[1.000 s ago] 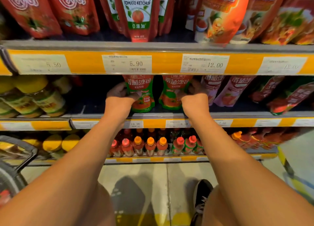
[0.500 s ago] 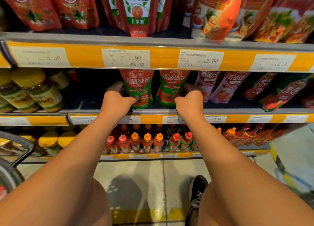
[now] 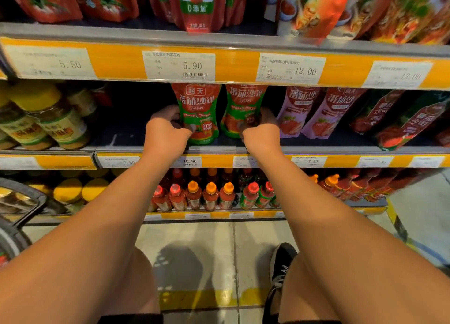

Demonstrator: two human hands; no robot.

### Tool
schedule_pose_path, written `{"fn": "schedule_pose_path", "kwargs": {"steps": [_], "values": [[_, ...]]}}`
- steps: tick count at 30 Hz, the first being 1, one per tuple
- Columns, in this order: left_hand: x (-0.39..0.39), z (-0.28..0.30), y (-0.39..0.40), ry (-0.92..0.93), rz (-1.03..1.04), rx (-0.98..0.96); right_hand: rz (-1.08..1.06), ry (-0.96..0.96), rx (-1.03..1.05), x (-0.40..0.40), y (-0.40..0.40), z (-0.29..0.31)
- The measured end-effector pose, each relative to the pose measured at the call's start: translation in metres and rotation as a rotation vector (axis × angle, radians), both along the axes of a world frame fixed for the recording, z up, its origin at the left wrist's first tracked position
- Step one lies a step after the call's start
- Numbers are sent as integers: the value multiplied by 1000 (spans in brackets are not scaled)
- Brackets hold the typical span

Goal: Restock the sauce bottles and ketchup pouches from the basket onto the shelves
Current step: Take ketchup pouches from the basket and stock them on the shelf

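Two red-and-green ketchup pouches stand upright side by side on the middle shelf (image 3: 316, 149). My left hand (image 3: 165, 131) grips the left pouch (image 3: 198, 109) at its lower left side, thumb across the front. My right hand (image 3: 261, 135) grips the right pouch (image 3: 241, 109) at its lower right side. Both arms reach straight forward. The basket (image 3: 17, 216) shows only as a dark handle and rim at the far left edge.
Pink ketchup pouches (image 3: 314, 114) and dark green ones (image 3: 401, 121) stand right of my hands. Yellow-lidded jars (image 3: 48, 119) fill the left of the shelf. Sauce bottles (image 3: 209, 197) line the bottom shelf. More pouches (image 3: 194, 4) hang over the top shelf edge. My shoe (image 3: 280, 270) rests on the tiled floor.
The view has tilted down slightly, so the shelves sit lower in frame. Both hands stay on the two pouches at the same spots; the pouches stand a bit more upright.
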State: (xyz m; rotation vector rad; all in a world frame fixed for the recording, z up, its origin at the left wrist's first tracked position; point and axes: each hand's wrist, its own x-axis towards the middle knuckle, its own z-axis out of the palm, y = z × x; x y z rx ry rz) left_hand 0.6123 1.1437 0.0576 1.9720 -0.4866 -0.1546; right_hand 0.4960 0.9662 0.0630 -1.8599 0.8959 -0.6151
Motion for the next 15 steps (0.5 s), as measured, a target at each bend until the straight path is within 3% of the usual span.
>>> {"fn": "schedule_pose_path", "kwargs": {"steps": [15], "values": [[23,-13,-30,-60,3,-15,-66,80,-121,16,-44,-8]]}}
